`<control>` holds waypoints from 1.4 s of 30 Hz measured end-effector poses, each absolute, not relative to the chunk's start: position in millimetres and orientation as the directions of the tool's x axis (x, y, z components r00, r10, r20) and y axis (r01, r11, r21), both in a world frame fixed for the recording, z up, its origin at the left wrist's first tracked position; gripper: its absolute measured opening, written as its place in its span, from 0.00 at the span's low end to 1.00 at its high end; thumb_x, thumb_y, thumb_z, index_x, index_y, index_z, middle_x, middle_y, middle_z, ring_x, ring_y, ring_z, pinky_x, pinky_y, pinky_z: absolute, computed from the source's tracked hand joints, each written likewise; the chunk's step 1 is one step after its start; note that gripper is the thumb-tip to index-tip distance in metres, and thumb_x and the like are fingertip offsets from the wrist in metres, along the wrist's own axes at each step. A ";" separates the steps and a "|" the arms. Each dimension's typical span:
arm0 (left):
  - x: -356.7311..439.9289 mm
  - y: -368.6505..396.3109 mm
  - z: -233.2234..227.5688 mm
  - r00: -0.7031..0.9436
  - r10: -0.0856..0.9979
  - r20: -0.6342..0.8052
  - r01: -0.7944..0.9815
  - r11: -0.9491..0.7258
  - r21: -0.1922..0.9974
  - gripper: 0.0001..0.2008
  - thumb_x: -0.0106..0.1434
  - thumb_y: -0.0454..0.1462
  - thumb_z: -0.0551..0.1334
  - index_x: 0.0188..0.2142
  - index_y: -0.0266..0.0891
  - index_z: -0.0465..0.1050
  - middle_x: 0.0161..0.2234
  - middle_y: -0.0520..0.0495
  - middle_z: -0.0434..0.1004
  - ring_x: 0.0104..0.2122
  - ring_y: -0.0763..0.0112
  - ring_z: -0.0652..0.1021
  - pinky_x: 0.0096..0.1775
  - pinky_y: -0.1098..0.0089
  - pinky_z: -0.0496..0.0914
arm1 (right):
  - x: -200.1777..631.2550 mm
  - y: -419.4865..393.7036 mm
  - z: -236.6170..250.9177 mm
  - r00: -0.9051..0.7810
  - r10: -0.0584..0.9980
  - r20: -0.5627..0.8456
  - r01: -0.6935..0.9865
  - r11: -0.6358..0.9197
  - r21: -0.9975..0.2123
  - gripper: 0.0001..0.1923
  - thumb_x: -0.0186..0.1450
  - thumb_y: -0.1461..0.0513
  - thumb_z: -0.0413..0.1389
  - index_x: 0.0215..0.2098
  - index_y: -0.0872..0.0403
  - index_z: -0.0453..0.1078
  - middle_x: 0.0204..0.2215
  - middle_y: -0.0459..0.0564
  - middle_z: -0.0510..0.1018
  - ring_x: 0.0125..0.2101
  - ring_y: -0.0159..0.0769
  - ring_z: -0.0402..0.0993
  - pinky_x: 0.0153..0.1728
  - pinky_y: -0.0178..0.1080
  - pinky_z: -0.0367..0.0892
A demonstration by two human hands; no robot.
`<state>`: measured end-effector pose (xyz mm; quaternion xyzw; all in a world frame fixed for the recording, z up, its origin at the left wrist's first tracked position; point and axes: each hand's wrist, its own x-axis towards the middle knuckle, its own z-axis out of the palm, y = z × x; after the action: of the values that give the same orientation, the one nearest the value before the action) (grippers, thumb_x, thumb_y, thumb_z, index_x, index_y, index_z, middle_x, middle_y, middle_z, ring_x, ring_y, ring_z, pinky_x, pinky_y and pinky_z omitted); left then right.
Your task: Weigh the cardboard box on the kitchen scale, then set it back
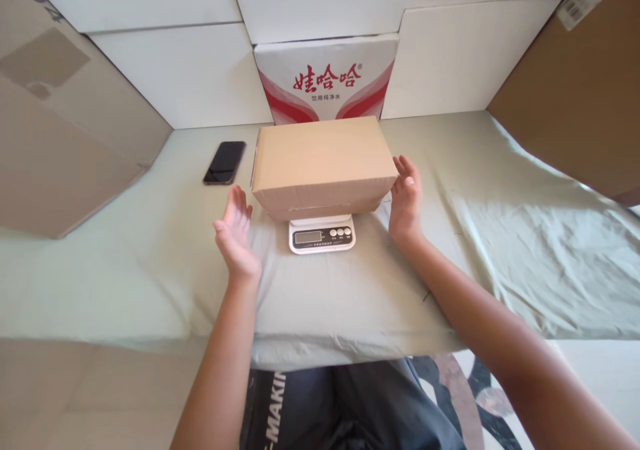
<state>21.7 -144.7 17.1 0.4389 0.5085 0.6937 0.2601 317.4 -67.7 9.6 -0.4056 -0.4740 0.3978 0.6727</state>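
A closed brown cardboard box [323, 153] rests on top of a white digital scale [323, 245], hiding the scale's platform. The scale's display and round buttons show below the box's front edge; I cannot make out any reading. My left hand [237, 233] is held up just off the box's left side, fingers extended, apart from it. My right hand [407, 200] is at the box's right side, fingers extended and near its front corner; whether the fingertips touch the cardboard I cannot tell. Neither hand grips anything.
A black phone [225, 163] lies on the pale green cloth [150, 263] left of the box. Behind stand white boxes [180, 77] and a red-and-white printed carton [327, 80]. Large cardboard boxes flank both sides, left [75, 137] and right [575, 97].
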 end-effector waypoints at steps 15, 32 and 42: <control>22.7 -144.3 13.9 -0.421 0.829 0.367 0.128 -0.346 0.929 0.43 0.73 0.65 0.39 0.71 0.44 0.69 0.74 0.40 0.66 0.75 0.53 0.66 0.73 0.50 0.62 | 310.5 -73.1 11.5 0.165 0.905 0.391 -0.141 0.414 -0.899 0.33 0.68 0.37 0.54 0.66 0.38 0.67 0.73 0.45 0.70 0.76 0.54 0.61 0.78 0.64 0.56; 31.5 -149.1 17.1 -0.392 0.856 0.337 0.113 -0.319 0.941 0.45 0.71 0.68 0.43 0.71 0.44 0.70 0.73 0.38 0.68 0.75 0.49 0.66 0.74 0.49 0.61 | 303.4 -81.9 15.9 0.109 0.917 0.385 -0.168 0.398 -0.902 0.35 0.68 0.35 0.54 0.68 0.38 0.67 0.74 0.43 0.68 0.79 0.53 0.55 0.80 0.61 0.51; 41.2 -149.0 19.9 -0.375 0.883 0.282 0.044 -0.287 0.957 0.49 0.63 0.73 0.51 0.66 0.42 0.76 0.71 0.35 0.72 0.74 0.43 0.67 0.73 0.47 0.61 | 286.1 -98.1 30.0 0.043 0.918 0.394 -0.162 0.395 -0.904 0.33 0.69 0.37 0.51 0.67 0.39 0.68 0.70 0.45 0.74 0.76 0.51 0.61 0.78 0.56 0.58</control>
<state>41.2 -149.0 19.9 0.4592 0.5048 0.6577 0.3188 286.1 -98.1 30.0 -0.3470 -0.5446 0.4267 0.6332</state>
